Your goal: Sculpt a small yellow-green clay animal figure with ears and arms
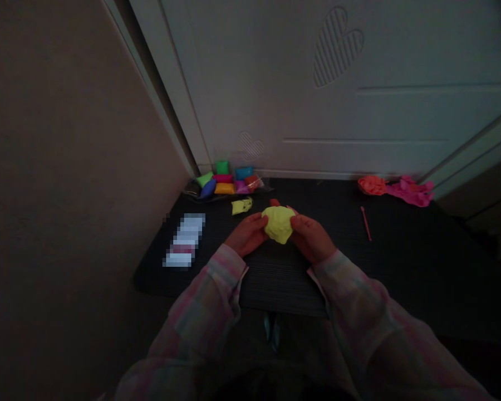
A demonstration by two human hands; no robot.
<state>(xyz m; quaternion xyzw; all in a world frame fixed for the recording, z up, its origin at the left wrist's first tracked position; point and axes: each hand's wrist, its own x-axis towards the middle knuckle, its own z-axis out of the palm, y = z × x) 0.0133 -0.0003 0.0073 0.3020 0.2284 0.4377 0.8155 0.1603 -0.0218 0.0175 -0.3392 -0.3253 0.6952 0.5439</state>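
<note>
A lump of yellow clay (278, 223) is held between both my hands over a dark mat (401, 256). My left hand (247, 235) grips its left side, fingers curled on it. My right hand (311, 238) grips its right side the same way. Both sleeves are pale plaid. An empty yellow wrapper (242, 206) lies just beyond my left hand.
Several coloured clay packets (227, 179) sit in a clear tray at the mat's back left. An orange lump (371, 185) and pink lump (411, 191) lie at the back right. A thin red stick (366, 223) lies to the right. A white door (338, 83) stands behind.
</note>
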